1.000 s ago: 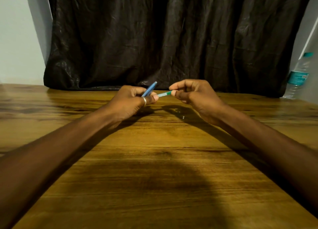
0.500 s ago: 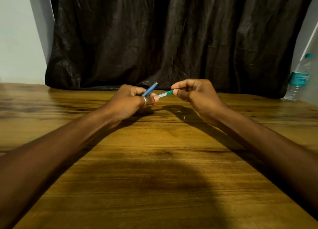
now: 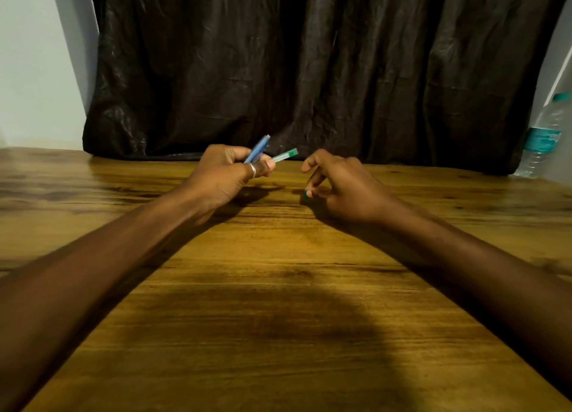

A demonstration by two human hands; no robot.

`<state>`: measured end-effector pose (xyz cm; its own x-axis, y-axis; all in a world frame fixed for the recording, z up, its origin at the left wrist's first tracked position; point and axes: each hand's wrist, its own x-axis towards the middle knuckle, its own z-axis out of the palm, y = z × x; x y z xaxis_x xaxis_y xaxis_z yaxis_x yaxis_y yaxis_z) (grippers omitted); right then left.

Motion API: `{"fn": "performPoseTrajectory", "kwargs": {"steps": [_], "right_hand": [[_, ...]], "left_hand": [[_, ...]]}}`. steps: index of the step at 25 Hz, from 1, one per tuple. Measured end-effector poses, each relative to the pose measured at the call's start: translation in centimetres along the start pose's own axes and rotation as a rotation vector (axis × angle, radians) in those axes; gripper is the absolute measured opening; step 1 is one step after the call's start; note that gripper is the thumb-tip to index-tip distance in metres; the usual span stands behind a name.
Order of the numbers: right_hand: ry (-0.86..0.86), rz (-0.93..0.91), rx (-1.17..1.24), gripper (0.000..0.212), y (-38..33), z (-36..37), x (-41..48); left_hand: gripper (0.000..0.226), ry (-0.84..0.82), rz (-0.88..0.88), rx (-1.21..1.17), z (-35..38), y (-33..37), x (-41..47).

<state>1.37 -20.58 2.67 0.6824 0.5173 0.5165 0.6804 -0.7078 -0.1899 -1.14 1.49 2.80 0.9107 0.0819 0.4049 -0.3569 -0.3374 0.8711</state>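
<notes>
My left hand, with a ring on the thumb, grips two things at once. One is a blue pen part that sticks up and to the right. The other is a thin clear stick with a green end that points right. My right hand is low over the wooden table, apart from the stick. Its fingers are curled, and a small green piece shows pinched at the fingertips, close to the table top.
A dark crumpled cloth hangs behind the table's far edge. A clear plastic water bottle with a teal label stands at the far right. Both of my forearms lie across the table top.
My right hand let go of the stick's green end and dropped down to the right, towards the table. My left hand still holds the blue part and the stick.
</notes>
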Motion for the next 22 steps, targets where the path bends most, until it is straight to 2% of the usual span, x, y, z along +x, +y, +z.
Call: {"fn": "performPoseTrajectory", "kwargs": {"steps": [4,17,19,22], "right_hand": [[-0.108,-0.075,-0.204,0.045,-0.6,0.2,0.2],[-0.159,-0.055,-0.211,0.048,-0.5,0.2,0.1],[-0.13,-0.03,-0.185,0.049,-0.1,-0.1,0.1],[0.04,0.013,-0.088,0.037,0.5,-0.5,0.1]], "left_hand": [[0.018,-0.009,0.004,0.014,0.0,-0.1,0.0],[0.016,-0.032,0.041,0.071,-0.3,-0.4,0.2],[0.015,-0.033,0.044,0.076,-0.4,-0.4,0.2],[0.014,-0.058,0.022,0.062,-0.4,-0.3,0.1]]}}
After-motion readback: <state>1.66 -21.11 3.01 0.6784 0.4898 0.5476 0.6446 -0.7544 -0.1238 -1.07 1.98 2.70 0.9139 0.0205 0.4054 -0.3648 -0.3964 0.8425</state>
